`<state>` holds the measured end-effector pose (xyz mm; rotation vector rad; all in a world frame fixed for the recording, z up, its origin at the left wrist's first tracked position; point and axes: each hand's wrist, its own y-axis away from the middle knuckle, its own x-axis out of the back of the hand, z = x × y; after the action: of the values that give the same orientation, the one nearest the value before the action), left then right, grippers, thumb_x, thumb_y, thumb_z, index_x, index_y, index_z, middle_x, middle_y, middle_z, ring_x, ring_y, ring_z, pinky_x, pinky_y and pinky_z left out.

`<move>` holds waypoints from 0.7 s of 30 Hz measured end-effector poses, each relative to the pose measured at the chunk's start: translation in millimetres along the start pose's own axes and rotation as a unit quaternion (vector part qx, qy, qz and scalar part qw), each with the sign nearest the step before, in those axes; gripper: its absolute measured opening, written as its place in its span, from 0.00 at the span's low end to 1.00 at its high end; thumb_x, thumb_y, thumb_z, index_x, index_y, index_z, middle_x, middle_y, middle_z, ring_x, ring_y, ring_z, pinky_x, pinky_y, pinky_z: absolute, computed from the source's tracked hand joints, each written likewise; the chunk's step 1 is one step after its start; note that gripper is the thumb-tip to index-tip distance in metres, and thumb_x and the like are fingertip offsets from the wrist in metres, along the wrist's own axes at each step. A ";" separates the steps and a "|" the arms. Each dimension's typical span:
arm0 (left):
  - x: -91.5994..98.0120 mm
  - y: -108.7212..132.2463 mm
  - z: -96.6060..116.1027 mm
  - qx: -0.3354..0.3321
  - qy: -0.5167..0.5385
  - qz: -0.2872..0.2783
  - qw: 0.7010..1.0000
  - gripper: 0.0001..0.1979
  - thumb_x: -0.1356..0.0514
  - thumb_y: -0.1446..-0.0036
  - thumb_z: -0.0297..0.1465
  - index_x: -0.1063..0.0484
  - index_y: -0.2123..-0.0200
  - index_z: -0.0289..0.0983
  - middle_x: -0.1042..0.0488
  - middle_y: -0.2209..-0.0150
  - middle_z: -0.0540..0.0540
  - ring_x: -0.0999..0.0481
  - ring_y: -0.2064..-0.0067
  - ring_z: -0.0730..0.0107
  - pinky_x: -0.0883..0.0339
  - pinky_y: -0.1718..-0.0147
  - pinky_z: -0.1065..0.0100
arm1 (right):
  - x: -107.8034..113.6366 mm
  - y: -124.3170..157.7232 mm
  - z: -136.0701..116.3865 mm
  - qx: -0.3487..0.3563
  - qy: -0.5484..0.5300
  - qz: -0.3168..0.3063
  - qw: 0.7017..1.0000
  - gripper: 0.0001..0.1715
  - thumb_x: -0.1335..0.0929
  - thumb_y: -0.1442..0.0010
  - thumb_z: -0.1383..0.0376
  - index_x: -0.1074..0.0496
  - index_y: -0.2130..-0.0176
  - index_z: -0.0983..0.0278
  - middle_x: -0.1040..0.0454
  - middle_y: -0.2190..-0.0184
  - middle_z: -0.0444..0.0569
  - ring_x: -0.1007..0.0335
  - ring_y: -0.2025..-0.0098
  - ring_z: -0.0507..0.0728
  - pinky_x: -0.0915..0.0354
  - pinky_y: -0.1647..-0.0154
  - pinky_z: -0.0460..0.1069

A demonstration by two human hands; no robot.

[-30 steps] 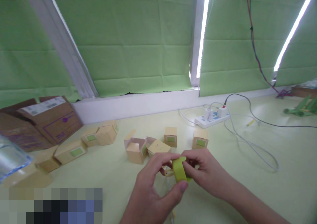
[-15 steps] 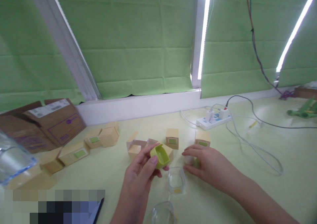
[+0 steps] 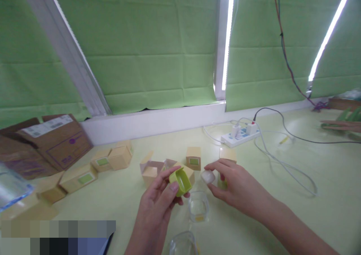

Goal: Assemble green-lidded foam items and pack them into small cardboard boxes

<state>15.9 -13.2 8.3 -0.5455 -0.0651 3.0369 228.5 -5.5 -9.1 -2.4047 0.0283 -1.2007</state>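
Near the middle of the table, my left hand (image 3: 159,198) holds a small lime-green cup (image 3: 181,181) tilted, with its opening facing up and right. My right hand (image 3: 232,178) has its thumb and fingertips around a small white rounded piece (image 3: 208,176), just right of the cup. A bit of green shows under my right palm, mostly hidden. Below the cup stands a clear container (image 3: 198,207) with a yellow mark, and a second clear container (image 3: 184,243) sits nearer the bottom edge. An open cardboard box (image 3: 149,171) is behind my left hand.
Small yellowish boxes stand behind my hands (image 3: 193,158) and in a row at the left (image 3: 79,178). A large brown carton (image 3: 63,142) is at the back left. A white power strip (image 3: 239,136) with trailing cables lies at the back right, near a green item (image 3: 346,121).
My right hand now has the white piece at its fingertips, farther out from the palm and closer to the cup. The view has shifted slightly. My left hand still holds the cup.
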 end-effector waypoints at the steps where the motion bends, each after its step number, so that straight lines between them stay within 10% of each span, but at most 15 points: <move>1: -0.2 0.0 0.1 0.001 -0.001 0.003 1.000 0.19 0.29 0.51 0.36 0.20 0.55 0.38 0.20 0.63 0.45 0.22 0.69 0.68 0.34 0.70 0.70 | 0.5 -0.3 -1.9 0.002 -0.049 0.029 0.998 0.18 0.29 0.44 0.69 0.24 0.52 0.60 0.23 0.57 0.51 0.25 0.56 0.62 0.28 0.53 0.58; 9: -3.7 2.9 -1.1 -0.015 -0.035 -0.004 0.999 0.17 0.29 0.49 0.35 0.21 0.56 0.39 0.19 0.59 0.45 0.20 0.66 0.65 0.28 0.66 0.67 | -2.3 -0.7 -17.5 -0.062 -0.492 -0.004 0.869 0.24 0.26 0.43 0.66 0.29 0.47 0.62 0.21 0.58 0.51 0.22 0.58 0.56 0.25 0.61 0.48; 21: -7.2 5.4 -6.8 -0.018 -0.062 -0.053 0.996 0.18 0.26 0.52 0.33 0.21 0.56 0.40 0.17 0.57 0.44 0.17 0.55 0.59 0.23 0.58 0.68 | -8.9 0.1 -23.1 -0.056 -0.515 -0.031 0.855 0.16 0.27 0.40 0.65 0.25 0.51 0.63 0.20 0.59 0.52 0.23 0.57 0.57 0.28 0.56 0.52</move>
<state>24.7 -18.8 4.2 -0.3422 -0.1497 2.9675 205.3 -12.5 -3.8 -2.8450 -0.3168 0.2029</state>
